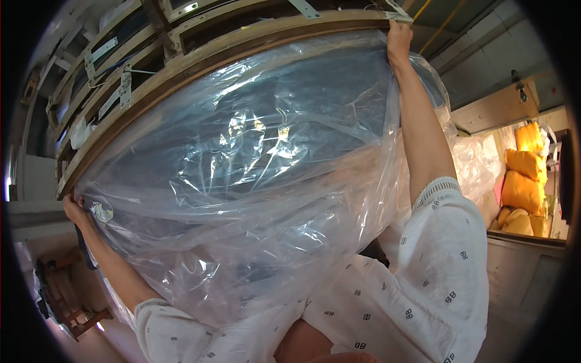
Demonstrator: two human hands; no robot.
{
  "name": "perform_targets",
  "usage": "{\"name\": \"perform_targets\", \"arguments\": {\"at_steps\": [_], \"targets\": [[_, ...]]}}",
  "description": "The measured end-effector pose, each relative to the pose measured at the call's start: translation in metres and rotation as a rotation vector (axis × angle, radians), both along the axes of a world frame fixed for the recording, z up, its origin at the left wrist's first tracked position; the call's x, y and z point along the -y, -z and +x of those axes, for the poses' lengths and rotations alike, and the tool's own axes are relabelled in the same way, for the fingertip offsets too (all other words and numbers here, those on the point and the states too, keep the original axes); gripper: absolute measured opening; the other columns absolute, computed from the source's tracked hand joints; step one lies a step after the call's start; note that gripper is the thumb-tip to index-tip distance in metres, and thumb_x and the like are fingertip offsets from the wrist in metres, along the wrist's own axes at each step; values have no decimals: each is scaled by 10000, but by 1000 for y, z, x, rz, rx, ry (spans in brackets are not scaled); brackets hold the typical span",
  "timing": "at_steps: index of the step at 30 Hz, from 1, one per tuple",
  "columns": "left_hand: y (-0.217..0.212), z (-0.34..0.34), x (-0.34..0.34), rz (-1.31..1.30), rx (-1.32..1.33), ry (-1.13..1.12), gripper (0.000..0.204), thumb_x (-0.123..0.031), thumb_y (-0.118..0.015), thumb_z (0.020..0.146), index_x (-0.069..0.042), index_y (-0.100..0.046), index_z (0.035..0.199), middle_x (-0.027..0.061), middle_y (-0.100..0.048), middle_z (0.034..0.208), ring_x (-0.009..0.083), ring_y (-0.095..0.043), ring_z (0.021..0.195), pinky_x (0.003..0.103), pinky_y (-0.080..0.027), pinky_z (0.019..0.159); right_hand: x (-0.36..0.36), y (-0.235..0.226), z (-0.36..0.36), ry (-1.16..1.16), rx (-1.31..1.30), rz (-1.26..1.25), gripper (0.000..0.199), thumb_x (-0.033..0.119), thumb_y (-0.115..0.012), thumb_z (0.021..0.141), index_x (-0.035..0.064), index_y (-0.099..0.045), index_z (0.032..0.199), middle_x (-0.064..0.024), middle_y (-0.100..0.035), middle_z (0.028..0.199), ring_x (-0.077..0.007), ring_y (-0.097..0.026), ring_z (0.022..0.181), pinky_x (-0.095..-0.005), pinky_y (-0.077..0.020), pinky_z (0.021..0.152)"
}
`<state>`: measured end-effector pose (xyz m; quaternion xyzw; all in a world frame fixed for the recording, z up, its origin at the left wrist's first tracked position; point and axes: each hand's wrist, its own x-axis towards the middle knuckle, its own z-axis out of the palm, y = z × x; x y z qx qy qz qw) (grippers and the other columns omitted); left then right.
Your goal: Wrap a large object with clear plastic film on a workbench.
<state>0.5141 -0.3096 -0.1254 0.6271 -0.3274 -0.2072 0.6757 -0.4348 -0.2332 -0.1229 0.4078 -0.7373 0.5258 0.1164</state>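
Head view: One clear plastic sheet (260, 163) hangs along the near edge of one wooden frame (254, 33), held by two hands: the left hand (74, 209) closed on it at the frame's left corner, the right hand (399, 41) closed on it at the right. Pulling evenly outward, both ends against the wood, should best limit creases.

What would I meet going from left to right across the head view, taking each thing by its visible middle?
Left hand → clear plastic sheet → right hand → stacked yellow bundles.
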Motion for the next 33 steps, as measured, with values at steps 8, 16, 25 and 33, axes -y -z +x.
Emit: {"name": "perform_targets", "arguments": {"at_steps": [8,16,25,33], "targets": [[-72,22,-60,219,662,360,232,-277,-596,827,-51,-615,877,-34,-536,778,80,-442,698,192,-352,645,-59,-54,62,-9,-541,687,509,505,-425,820,56,-623,957,-100,-574,961,-264,-539,886,-332,-415,798],[-111,156,-176,688,1433,-296,275,-272,-556,784,-60,-628,943,113,-631,812,277,-592,745,371,-446,691,-164,-107,210,-1054,499,472,285,371,-499,862,95,-483,794,64,-369,708,-32,-326,660,-191,-282,586],[-169,-429,-220,-296,989,847,343,-243,-646,773,-31,-585,1036,55,-578,1013,119,-547,808,239,-443,654,-211,-120,245,-997,305,283,216,249,-547,849,87,-464,734,45,-337,675,-50,-315,624,-218,-298,546],[-83,-470,-207,-147,586,1068,145,-132,-578,819,10,-601,804,17,-545,750,86,-495,718,207,-391,664,-282,-74,93,-569,-574,959,147,234,-577,691,98,-598,640,-76,-561,634,-250,-547,668,-351,-424,602]]}}
